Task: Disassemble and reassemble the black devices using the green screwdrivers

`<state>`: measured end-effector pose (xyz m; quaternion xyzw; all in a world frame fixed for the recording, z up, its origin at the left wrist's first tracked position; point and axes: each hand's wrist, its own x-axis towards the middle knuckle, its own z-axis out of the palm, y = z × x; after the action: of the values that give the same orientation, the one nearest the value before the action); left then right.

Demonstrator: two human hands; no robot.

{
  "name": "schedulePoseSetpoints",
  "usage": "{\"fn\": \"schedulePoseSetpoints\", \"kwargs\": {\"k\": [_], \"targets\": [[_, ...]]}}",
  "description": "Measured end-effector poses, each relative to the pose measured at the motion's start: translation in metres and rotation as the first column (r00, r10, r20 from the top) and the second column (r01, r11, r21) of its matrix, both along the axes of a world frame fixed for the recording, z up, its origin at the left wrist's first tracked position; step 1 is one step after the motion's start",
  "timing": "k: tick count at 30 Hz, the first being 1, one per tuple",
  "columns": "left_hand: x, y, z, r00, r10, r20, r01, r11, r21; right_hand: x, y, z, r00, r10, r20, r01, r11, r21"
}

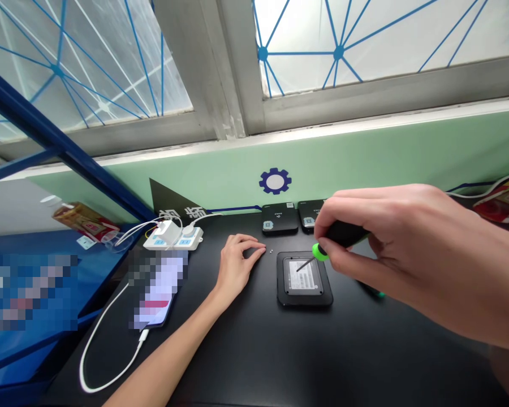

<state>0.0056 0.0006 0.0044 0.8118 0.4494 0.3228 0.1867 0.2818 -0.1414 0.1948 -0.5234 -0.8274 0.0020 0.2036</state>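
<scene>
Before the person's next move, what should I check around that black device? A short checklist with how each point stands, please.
1. Screwdriver held in the right hand: ok.
2. Black device lying on the table, label up: ok.
3. Screwdriver tip at a corner of the device: not ok, it is over the label.
4. Left hand away from the tip: ok, it rests left of the device.
5. Tiny loose pieces in sight: ok, just beside the left fingertips.
6. Something pinched in the left fingertips: cannot tell, too small to see.
</scene>
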Motion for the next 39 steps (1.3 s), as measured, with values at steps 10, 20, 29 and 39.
{"fn": "schedulePoseSetpoints", "kwargs": {"k": [10,20,29,39], "targets": [[-0.001,-0.014,0.01,1.0,0.018,-0.002,-0.018,0.998,0.054,0.0,0.001,0.0,1.0,-0.004,-0.002,0.004,1.0,0.001],[0.001,-0.044,-0.002,0.983,-0.067,-0.172,0.111,0.959,0.26,0.001,0.007,0.006,0.998,0.051,-0.036,-0.05,0.999,0.007],[0.006,-0.051,-0.003,0.873,-0.057,-0.484,0.127,0.985,0.114,-0.002,0.006,0.007,0.999,0.041,-0.012,-0.042,0.998,-0.041],[0.031,-0.062,0.025,0.608,-0.082,-0.79,0.024,0.996,-0.085,-0.004,0.007,0.005,0.999,0.038,0.014,-0.038,0.998,-0.044]]}}
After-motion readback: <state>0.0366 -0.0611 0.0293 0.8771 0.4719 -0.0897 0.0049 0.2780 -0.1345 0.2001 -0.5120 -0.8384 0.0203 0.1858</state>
